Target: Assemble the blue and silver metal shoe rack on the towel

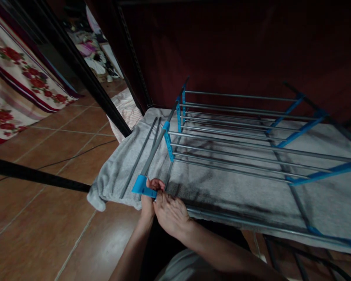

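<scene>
Two bare hands meet at the near left corner of a rack of slim grey metal tubes with bright blue plastic connectors (236, 142). The left hand (152, 189) has its fingers curled around the blue plastic corner bracket (143, 186) at that corner, gripping it. The right hand (171, 208) lies over the bracket's inner end, touching the left one, its fingers bent; whether they are clamped on the bracket or on the long grey front tube (236, 219) cannot be told, as the back of the hand covers the joint

The rack stands on a soft grey blanket (121, 166). Just beside its left side, two loose straight grey tubes (139, 158) lie on the blanket. Behind the rack rises a dark red panel (236, 50). Past the rack's far left corner are a pale striped cloth (125, 107) and, farther off, a blurred heap of mixed items (90, 54). Well to its left, a cream curtain with red flowers (26, 74) hangs over a brown tiled floor (55, 210), where a thin dark cable (76, 157) runs
</scene>
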